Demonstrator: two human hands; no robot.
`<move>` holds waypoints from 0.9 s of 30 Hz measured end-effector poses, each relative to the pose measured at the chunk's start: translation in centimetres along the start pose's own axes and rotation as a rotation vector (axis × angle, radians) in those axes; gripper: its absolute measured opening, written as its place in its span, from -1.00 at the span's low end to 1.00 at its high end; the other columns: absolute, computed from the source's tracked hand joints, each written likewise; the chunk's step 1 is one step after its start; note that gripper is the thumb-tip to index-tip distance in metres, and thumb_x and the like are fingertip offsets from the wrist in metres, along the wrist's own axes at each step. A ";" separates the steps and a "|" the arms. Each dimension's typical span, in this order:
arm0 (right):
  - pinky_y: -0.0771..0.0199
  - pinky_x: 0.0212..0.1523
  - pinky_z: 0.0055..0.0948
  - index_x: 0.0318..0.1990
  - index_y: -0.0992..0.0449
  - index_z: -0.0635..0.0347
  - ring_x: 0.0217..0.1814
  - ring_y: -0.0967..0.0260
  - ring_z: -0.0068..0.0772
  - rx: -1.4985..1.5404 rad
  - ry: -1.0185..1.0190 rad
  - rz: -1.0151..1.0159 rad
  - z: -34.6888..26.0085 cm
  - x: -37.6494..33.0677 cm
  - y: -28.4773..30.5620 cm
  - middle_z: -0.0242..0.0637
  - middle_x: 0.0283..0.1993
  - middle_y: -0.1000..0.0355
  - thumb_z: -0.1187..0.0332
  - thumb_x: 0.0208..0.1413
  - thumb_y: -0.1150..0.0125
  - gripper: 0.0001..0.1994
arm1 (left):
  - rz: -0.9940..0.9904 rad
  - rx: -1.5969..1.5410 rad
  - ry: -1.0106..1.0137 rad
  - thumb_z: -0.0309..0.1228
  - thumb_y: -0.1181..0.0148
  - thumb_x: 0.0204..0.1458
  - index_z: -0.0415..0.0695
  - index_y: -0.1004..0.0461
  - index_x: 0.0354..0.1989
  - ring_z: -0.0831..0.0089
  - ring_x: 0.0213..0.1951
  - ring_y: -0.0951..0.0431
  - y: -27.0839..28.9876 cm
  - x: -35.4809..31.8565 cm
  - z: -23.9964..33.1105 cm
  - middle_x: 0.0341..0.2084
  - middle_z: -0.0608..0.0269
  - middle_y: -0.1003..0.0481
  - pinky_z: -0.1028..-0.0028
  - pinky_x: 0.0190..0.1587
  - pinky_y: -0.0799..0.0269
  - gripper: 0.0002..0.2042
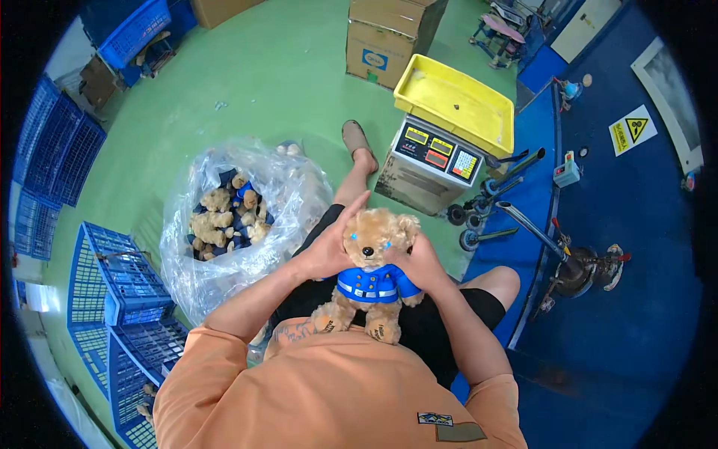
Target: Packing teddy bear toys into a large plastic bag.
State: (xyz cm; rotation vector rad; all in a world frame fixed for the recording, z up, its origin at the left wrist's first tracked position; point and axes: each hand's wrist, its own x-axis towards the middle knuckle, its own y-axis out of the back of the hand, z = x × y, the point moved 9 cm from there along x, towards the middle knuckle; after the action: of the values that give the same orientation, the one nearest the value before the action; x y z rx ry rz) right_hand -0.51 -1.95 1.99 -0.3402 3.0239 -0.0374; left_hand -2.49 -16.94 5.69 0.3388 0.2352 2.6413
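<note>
Teddy bear (369, 275) seems light, squashy, non-slip: left hand (329, 245) and right hand (420, 263) fingers pinch its head (380, 226); blue jacket (365, 285) below them suits gripping.

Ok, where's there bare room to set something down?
The green floor between the plastic bag and cardboard box is mostly bare, as is the yellow tray. Crowded: the left, with blue crates, and the lap, where left hand and right hand hold a teddy bear.

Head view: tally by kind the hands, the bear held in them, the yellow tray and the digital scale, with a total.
Hands, left hand and right hand: 2
Teddy bear: 1
Yellow tray: 1
Digital scale: 1
Total: 5
</note>
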 end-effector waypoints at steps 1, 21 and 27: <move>-0.41 -0.03 -0.42 0.11 -0.32 0.32 -0.06 -0.42 -0.35 -0.071 0.004 0.014 -1.5 -0.2 -0.2 -0.12 -0.02 -0.45 0.34 -0.08 -0.38 -0.43 | 0.035 0.076 -0.013 -0.47 -0.47 -0.28 -0.14 0.02 0.39 0.25 0.14 -0.33 0.3 0.4 0.8 0.22 0.04 -0.23 0.35 0.19 -0.27 -0.01; -0.26 -0.59 -0.62 -0.14 -0.39 0.32 -0.64 -0.20 -0.57 0.156 -0.135 0.142 -0.2 -2.6 3.3 -0.34 -0.42 -0.40 0.36 0.24 -0.06 -0.82 | 0.062 -0.423 0.135 -0.40 -0.01 0.21 -0.12 -0.16 0.22 0.44 -0.04 -0.41 -6.5 3.3 -3.7 0.05 0.14 -0.33 0.51 -0.02 -0.37 -0.59; -0.20 -0.63 -0.69 -0.08 -0.39 0.32 -0.67 -0.17 -0.62 0.381 -0.197 0.006 -0.1 -2.8 1.5 -0.35 -0.43 -0.40 0.36 0.24 -0.06 -0.79 | 0.042 -0.892 0.342 -0.38 -0.05 0.19 -0.14 -0.18 0.23 0.45 -0.04 -0.41 -7.4 3.3 -4.7 0.02 0.16 -0.37 0.53 -0.03 -0.38 -0.56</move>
State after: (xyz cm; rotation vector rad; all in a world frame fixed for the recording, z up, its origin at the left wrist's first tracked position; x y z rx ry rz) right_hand 1.83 0.11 2.33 -0.2785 2.7420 -0.5375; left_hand -3.46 -9.40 0.15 -0.4043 -0.8291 2.5232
